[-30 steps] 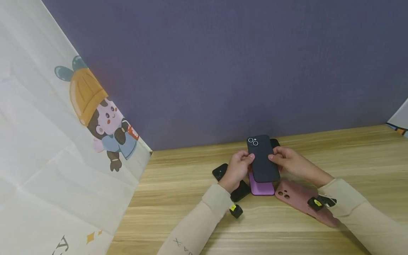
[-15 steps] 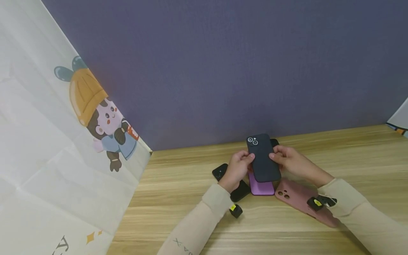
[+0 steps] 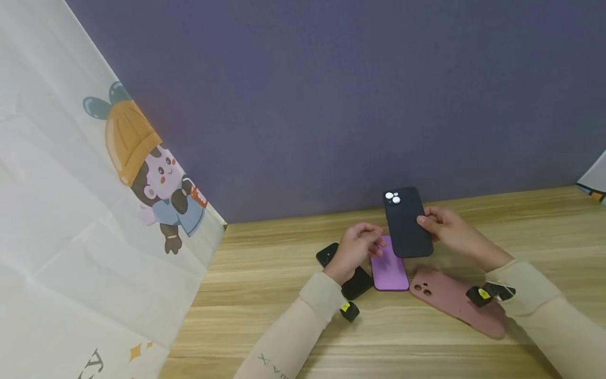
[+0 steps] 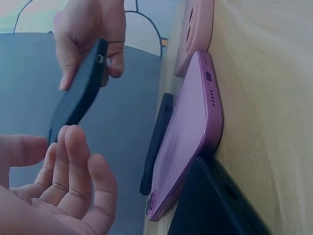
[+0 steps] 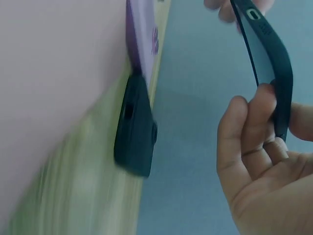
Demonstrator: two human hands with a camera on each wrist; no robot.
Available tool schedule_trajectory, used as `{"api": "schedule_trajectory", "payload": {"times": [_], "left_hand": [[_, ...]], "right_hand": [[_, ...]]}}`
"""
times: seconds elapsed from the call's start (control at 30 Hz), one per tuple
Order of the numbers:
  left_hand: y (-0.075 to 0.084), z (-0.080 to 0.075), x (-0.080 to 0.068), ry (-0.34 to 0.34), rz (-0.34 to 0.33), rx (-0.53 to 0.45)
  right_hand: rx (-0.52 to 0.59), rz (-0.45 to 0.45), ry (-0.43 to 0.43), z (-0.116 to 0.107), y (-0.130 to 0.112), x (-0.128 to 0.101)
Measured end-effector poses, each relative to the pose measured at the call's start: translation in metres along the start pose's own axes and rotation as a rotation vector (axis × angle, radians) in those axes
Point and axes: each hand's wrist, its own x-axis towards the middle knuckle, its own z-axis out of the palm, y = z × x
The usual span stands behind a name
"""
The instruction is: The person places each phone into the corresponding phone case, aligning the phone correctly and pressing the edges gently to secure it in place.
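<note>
My right hand (image 3: 452, 231) grips a phone in a black case (image 3: 408, 226) by its right edge, thumb on the camera-side face. The phone is raised off the table, its two-lens camera uppermost in the head view. My left hand (image 3: 357, 247) is just left of it, fingers loosely bent and holding nothing. In the left wrist view its fingertips (image 4: 76, 137) overlap the phone's far end. Below lies a purple phone (image 3: 390, 273), partly covered by the raised phone. Another black phone (image 3: 358, 285) lies under my left wrist, its middle hidden.
A pink phone case (image 3: 456, 302) with camera holes lies beside the purple phone, under my right wrist. A further black phone (image 5: 134, 127) lies behind, seen in the wrist views. A purple-grey panel (image 3: 331, 105) rises along the back edge of the wooden table (image 3: 265, 273).
My left hand has let go of the black-cased phone. My right hand has carried it slightly right and away from me, which uncovers more of the purple phone.
</note>
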Motion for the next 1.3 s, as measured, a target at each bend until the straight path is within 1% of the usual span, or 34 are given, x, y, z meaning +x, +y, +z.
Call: {"api": "schedule_trajectory", "payload": {"times": [0.1,0.23,0.53,0.8,1.0,1.3], "left_hand": [[0.001,-0.001,0.000,-0.004,-0.008,0.000],[0.002,-0.002,0.000,-0.002,-0.012,0.003],[0.001,-0.002,0.001,-0.002,-0.012,0.016],[-0.002,-0.001,0.000,-0.004,-0.023,0.031],[-0.003,-0.001,0.001,-0.004,-0.027,0.030],[-0.003,-0.003,0.003,0.006,-0.028,0.027]], "right_hand": [[-0.013,0.011,0.013,-0.009,0.008,0.002],[-0.046,0.049,0.024,-0.020,0.018,0.003],[-0.128,0.135,0.019,-0.041,0.037,0.004],[-0.152,0.213,-0.023,-0.061,0.057,0.000],[-0.172,0.282,-0.051,-0.071,0.067,-0.003],[-0.181,0.299,-0.095,-0.077,0.074,-0.001]]}}
